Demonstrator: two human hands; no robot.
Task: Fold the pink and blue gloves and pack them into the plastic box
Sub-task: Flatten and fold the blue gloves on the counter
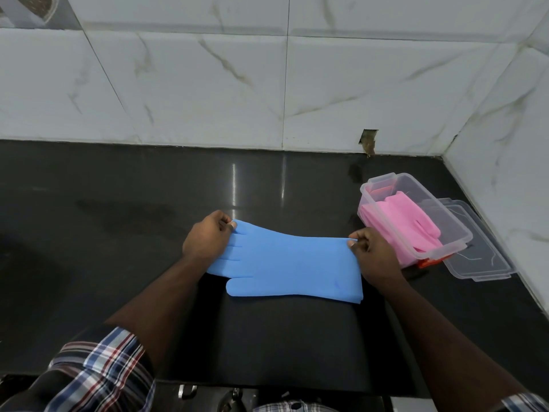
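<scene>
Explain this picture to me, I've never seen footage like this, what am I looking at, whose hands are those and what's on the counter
There is no machine here. The single picture comes from a wide-angle camera worn on a person's head, looking forward and down, so the two bare arms reaching in from the bottom are the wearer's own.

On the dark countertop lies a blue glove, spread flat with its finger end to the left and its cuff to the right. The left hand pinches the finger end at the far edge, and the right hand pinches the cuff's far corner.

To the right stands an open clear plastic box with pink gloves already inside. Its clear lid lies on the counter beside it, on the right. White marbled wall tiles rise behind the counter.
</scene>
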